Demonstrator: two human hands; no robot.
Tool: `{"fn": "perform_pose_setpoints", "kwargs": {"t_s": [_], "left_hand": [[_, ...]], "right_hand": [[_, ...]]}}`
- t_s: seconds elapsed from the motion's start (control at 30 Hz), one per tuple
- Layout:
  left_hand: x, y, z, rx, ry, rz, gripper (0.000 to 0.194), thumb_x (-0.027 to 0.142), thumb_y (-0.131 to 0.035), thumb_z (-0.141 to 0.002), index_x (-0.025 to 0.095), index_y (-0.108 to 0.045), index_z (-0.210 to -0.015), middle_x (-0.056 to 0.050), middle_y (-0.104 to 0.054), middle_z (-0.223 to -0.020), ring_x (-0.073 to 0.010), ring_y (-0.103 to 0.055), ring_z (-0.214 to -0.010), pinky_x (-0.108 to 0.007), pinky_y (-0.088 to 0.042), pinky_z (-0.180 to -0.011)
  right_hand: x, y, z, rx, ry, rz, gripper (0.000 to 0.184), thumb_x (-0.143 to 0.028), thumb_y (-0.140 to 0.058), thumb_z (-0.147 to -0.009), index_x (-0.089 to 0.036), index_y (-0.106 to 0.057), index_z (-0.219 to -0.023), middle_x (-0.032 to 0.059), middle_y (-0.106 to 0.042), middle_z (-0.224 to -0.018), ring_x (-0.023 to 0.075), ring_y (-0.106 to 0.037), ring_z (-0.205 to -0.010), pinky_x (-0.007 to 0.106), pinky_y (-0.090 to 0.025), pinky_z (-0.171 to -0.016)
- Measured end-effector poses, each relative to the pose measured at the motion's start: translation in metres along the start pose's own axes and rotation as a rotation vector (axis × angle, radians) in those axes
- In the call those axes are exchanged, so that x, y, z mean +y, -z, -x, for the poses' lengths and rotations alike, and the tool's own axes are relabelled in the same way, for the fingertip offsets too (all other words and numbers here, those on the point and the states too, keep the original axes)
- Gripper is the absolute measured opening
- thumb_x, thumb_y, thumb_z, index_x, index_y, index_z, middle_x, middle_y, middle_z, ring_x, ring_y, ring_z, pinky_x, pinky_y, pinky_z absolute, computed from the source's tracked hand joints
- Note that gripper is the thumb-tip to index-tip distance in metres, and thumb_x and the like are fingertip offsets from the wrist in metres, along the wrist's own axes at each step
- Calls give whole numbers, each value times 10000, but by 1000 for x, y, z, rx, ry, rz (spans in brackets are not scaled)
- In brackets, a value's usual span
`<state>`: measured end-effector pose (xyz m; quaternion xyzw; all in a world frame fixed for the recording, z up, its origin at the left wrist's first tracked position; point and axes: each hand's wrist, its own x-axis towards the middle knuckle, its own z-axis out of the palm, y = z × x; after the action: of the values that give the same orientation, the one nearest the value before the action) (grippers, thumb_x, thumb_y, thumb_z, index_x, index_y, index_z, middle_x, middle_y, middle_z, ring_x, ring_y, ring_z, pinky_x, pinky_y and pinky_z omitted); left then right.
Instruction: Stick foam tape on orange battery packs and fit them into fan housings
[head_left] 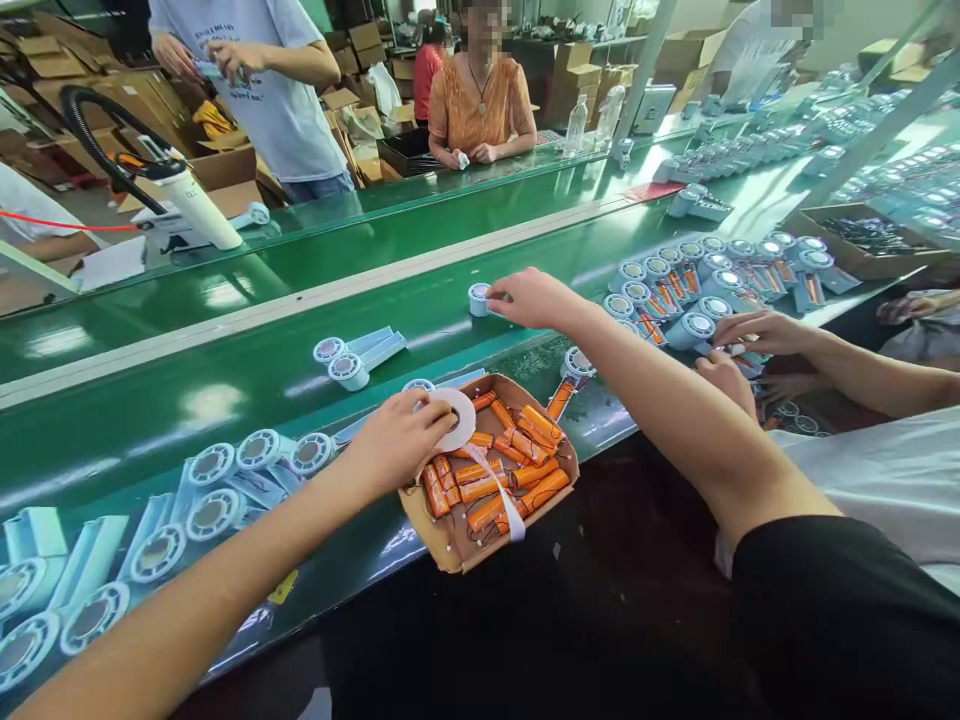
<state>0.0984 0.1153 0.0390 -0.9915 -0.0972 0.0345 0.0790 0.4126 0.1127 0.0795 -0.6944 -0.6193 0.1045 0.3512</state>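
Head view: the left hand (397, 440) sits just below frame centre, its grip pinched on a roll of white tape (454, 418), with a loose tape strip (501, 500) trailing toward 5 o'clock across the tray contents. Directly under and to the right of this hand lies a cardboard tray (450, 550) holding orange cylindrical cells (517, 465) with thin leads; the tray rests on the near edge of the green table (247, 380). The right hand (532, 298) is extended toward 12 o'clock from the tray, fingers curled down and closed on a small pale-blue round housing (479, 298) that stands on the table surface. At 10 o'clock from the tray lie two pale-blue fan bodies (356, 358) with round heads, side by side. At 8 o'clock, along the near left edge, a row of similar fan bodies (225, 480) lies face up, touching one another. At 3 o'clock from the right hand, a dense group of assembled fan units (697, 280) with orange cells fitted occupies the table; a co-worker's hands (739, 345) rest at its near edge. At 12 o'clock, across the table, a person in an orange top (480, 105) is seated, and a person in a white shirt (277, 90) stands at 11 o'clock.
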Motion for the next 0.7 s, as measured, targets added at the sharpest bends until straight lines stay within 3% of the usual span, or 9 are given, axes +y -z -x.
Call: {"fn": "perform_pose_setpoints", "kwargs": {"t_s": [0.07, 0.13, 0.2, 0.27, 0.4, 0.5, 0.57, 0.63, 0.7], "left_hand": [[1, -3, -1, 15, 10, -64, 292, 203, -520, -1026, 215, -758, -1194, -81, -708, -1371, -334, -610, -1315, -462, -535, -1107], [3, -2, 4, 36, 23, -93, 275, 207, -539, -1012, 201, -755, -1182, -89, -703, -1370, -349, -611, -1309, -476, -538, -1108], [5, 0, 11, 48, 49, -62, 293, 274, -626, -980, 202, -737, -1242, -87, -697, -1384, -373, -608, -1303, -506, -548, -1103], [5, 2, 16, 50, 70, -5, 328, 302, -656, -962, 209, -730, -1268, -81, -694, -1397, -383, -594, -1322, -519, -555, -1103], [0, 5, 29, 180, 77, 7, 324, 347, -516, -1034, 226, -744, -1229, -88, -738, -1288, -395, -573, -1367, -599, -467, -1220], [1, 2, 52, 395, 90, 22, 410, 354, -546, -1010, 263, -653, -1395, -86, -732, -1301, -398, -476, -1490, -603, -471, -1231], [4, -3, 70, 475, 125, 44, 597, 326, -625, -946, 264, -538, -1534, -105, -734, -1303, -424, -460, -1508, -648, -495, -1197], [6, -13, 85, 492, 169, 66, 810, 299, -698, -840, 301, -461, -1614, -105, -746, -1302, -445, -593, -1376, -701, -514, -1153], [2, -26, 96, 581, 250, 87, 973, 274, -726, -653, 448, -506, -1585, -25, -760, -1313, -440, -712, -1156, -689, -580, -1027]], "right_hand": [[-18, 7, 41, -97, 41, 37, 94, -168, -740, -955, -175, -811, -893, 23, -721, -740, 180, -686, -761, 342, -529, -856], [-34, 2, 88, -160, 43, 37, 162, -263, -698, -989, -229, -833, -905, 10, -705, -668, 193, -657, -637, 335, -515, -716], [-46, -16, 129, -243, -7, 46, 235, -400, -665, -1010, -267, -840, -928, 20, -722, -662, 221, -662, -591, 356, -479, -611], [-57, -40, 155, -323, 12, 165, 312, -528, -674, -984, -265, -835, -942, 65, -784, -781, 275, -739, -723, 392, -488, -647], [-70, -70, 174, -478, 188, 354, 282, -402, -658, -975, -246, -804, -790, 99, -816, -857, 320, -784, -870, 444, -509, -755], [-75, -67, 192, -495, 353, 131, 391, -364, -506, -1050, -351, -801, -793, 30, -827, -872, 252, -793, -866, 416, -560, -752], [-78, -65, 209, -514, 528, -47, 494, -420, -433, -1078, -429, -780, -726, -21, -822, -846, 217, -799, -863, 384, -589, -729], [-80, -67, 215, -565, 673, -112, 488, -441, -484, -1052, -464, -754, -647, -67, -804, -769, 175, -800, -804, 336, -576, -646], [-80, -70, 203, -546, 667, -19, 387, -474, -573, -1021, -448, -776, -693, -80, -817, -786, 152, -798, -778, 299, -542, -586]]}}
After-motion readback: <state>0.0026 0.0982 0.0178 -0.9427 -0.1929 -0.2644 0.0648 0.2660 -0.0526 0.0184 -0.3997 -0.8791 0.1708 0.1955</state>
